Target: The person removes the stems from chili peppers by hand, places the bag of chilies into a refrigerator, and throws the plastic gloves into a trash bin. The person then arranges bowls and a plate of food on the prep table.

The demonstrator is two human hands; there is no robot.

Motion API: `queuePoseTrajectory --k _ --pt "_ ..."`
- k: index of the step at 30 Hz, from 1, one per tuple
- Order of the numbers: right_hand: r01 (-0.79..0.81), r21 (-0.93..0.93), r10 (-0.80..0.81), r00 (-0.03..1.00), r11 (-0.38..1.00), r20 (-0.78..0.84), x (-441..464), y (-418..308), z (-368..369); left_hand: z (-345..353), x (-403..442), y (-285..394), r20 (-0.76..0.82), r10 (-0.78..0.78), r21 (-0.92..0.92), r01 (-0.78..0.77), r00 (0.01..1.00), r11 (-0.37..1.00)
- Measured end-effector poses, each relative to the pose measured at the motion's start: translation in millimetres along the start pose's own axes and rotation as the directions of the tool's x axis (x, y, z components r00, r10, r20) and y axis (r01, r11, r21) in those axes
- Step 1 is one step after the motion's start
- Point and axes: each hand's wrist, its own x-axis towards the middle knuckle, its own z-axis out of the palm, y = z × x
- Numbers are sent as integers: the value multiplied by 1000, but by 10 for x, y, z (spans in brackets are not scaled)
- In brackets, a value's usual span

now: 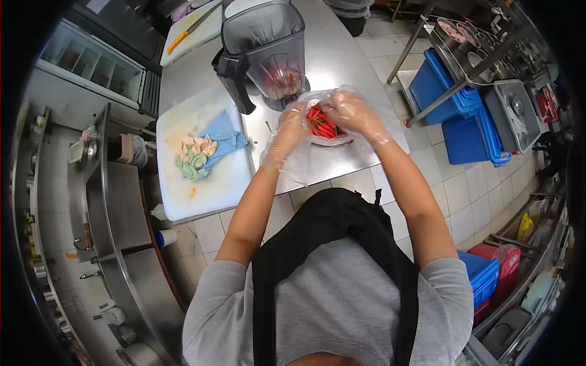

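There are two cutting boards, one knife, one jug (chillies uncountably many).

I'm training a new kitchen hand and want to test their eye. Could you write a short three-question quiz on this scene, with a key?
1. True or false: the orange-handled knife and the blue cloth lie on separate boards.
2. Multiple choice: what shows between the left hand and the right hand? A) the blue cloth; B) red chillies; C) the orange-handled knife.
3. Open question: what covers both hands?

Key:
1. True.
2. B.
3. Clear plastic gloves.
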Motion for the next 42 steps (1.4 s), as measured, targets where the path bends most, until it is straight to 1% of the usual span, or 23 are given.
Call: queuePoseTrajectory --k 2,5,7,8,9,11,13,15,17,18,20,22,24,25,27,30,33,35,37,39,40,41,42 --pt "-54 -52 53 998 997 -19 14 -51 81 60 -12 45 -84 13 -27 -16 996 1000" --pt "-31 -46 24 990 998 -140 129 -45 130 -6 26 -8 -152 82 24 -79 985 997" --pt "7 -39 -13 988 999 -155 26 57 -3 -44 -6 -2 -126 60 7 -60 990 998" --pt "-15 247 63 980 969 -189 6 133 -41 -62 -6 1 -99 54 -7 -54 994 998" --pt "-30 517 151 970 855 -192 -26 155 -88 -81 -32 27 -99 44 -10 -45 994 999" --pt "-18 607 149 975 795 -167 -88 179 -165 -106 -68 105 -50 -51 -16 50 997 999" --pt "-239 785 338 940 572 41 -182 112 -260 -147 -51 165 -11 -64 -18 64 998 998" --pt "-256 749 285 954 611 94 -241 149 -278 -135 -20 145 30 -67 -13 68 997 998" --pt "-144 482 108 989 865 102 -282 112 -366 -51 4 64 -50 17 -24 -18 999 1000" --pt "-263 392 245 965 881 97 -258 135 -283 -58 12 78 -47 23 -23 -24 999 999" --pt "-256 391 251 966 884 64 -249 209 -179 -70 15 106 34 -47 -32 48 998 998" --pt "-242 391 250 968 888 33 -249 140 -216 -67 -33 191 -27 -25 52 26 999 998" --pt "-355 756 377 913 550 154 -274 55 -310 -93 -72 281 -93 2 138 11 996 990" --pt "-353 756 373 915 552 155 -283 35 -345 -118 -91 329 -179 45 155 -17 983 988" --pt "-232 950 411 902 208 131 -327 15 -393 -175 -109 379 -265 82 173 -37 961 984" --pt "-197 971 401 907 133 129 -402 2 -469 -235 -112 416 -298 156 138 -119 942 983" --pt "-196 977 386 910 79 151 -409 43 -429 -217 -72 458 -219 205 109 -185 954 977" --pt "-221 972 348 920 82 180 -433 5 -464 -168 -40 471 -118 253 34 -251 960 967" --pt "-246 966 311 927 84 209 -427 -43 -505 -72 10 402 -118 282 105 -270 952 957" --pt "-240 831 214 965 502 149 -393 -45 -526 -15 20 343 -94 379 298 -337 921 893" --pt "-241 832 221 964 500 147 -375 -20 -501 31 20 298 -90 383 295 -343 919 892" --pt "-79 649 89 996 756 18 -353 18 -453 83 16 242 -209 473 281 -411 856 867" --pt "99 387 -80 995 917 -65 -341 20 -437 65 20 264 -326 548 276 -477 770 835"
